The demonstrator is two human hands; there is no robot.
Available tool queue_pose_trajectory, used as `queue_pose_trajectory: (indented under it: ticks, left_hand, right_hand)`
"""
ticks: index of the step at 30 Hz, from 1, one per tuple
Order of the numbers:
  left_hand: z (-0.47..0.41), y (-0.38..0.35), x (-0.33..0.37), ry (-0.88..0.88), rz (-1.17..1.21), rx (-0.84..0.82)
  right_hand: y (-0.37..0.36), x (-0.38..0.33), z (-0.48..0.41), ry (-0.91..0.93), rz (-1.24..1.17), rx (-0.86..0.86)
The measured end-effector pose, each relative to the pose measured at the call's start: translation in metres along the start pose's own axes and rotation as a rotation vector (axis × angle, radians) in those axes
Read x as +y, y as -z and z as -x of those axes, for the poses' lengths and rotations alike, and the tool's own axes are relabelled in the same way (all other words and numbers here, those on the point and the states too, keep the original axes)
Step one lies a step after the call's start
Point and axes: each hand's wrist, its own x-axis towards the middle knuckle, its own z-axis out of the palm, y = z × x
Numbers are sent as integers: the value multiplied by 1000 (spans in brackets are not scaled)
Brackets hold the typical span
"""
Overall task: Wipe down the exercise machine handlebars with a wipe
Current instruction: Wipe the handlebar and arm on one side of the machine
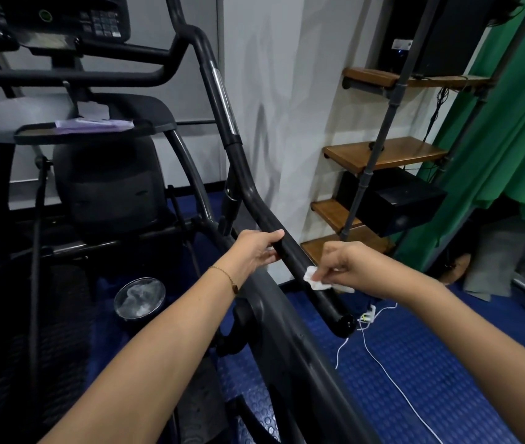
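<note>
Blue studded floor (414, 363), white wall (270, 91), wood shelves (382, 155) at rt; black bar (254, 200) slopes down twd viewer. Wipe (314, 280) lies on bar near its end cap (346, 325); rt grip (344, 267) pinches it, fingertips pressed together on it; left grip (254, 248) curls round bar just above, thumb over top, prob. steadying. To do it well: wrap wipe round bar, not just top; long firm strokes to cap; shift left grip so covered patch gets wiped too.

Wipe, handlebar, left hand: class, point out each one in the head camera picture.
wipe (311, 276), head view, its crumpled white surface.
handlebar (253, 192), head view, bare black tube at its bend.
left hand (253, 248), head view, back of the hand.
</note>
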Motion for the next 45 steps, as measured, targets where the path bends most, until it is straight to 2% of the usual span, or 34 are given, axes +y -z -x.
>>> queue_pose_trajectory:
  ticks: [3, 4, 7, 9, 14, 19, 22, 24, 25, 26, 28, 31, 34, 36, 38, 40, 43, 45]
  left_hand:
    - [1, 0, 1, 0, 0, 0]
    - [2, 0, 0, 1, 0, -2]
    - [1, 0, -1, 7, 6, 2]
    - [0, 1, 0, 6, 12, 7]
    - [-1, 0, 0, 16, 4, 12]
    - [3, -1, 0, 6, 0, 30]
    - [5, -1, 0, -6, -16, 31]
    - [8, 0, -1, -15, -4, 59]
    - [10, 2, -2, -38, 8, 82]
    - [11, 6, -3, -66, 17, 110]
    - [17, 16, -5, -102, 37, 138]
    - [40, 24, -4, 9, 206, -68]
    - [49, 23, 5, 35, 313, -285]
    - [52, 20, 11, -8, 334, -306]
    - [51, 20, 12, -65, 368, -230]
    - [43, 24, 8, -171, 321, -68]
    - [29, 30, -3, -452, -26, 240]
    - [31, 25, -13, -597, -209, 260]
  right_hand:
    - [11, -1, 9, -14, 10, -199]
    - [11, -3, 9, -7, 36, -214]
    - [2, -7, 0, 54, 183, -65]
    - [-2, -13, -3, 96, 296, -53]
    - [-3, -35, 2, 134, 518, -343]
    - [-10, -38, -22, 206, 709, -196]
    - [-17, -47, -16, 179, 789, -421]
    - [-17, -53, -12, 110, 734, -538]
    - [-12, -55, -13, 84, 683, -524]
    - [-3, -56, -16, 80, 611, -446]
    - [20, -59, -23, 71, 380, -167]
    - [35, -64, -33, 82, 112, 206]
    - [24, -64, -51, 62, 77, 279]
    - [17, -60, -60, 42, 32, 265]
    - [17, -53, -65, 26, -78, 272]
    - [20, -39, -70, -39, -99, 295]
    - [15, -17, -74, -199, 20, 99]
    - [6, -7, -76, -222, 28, 21]
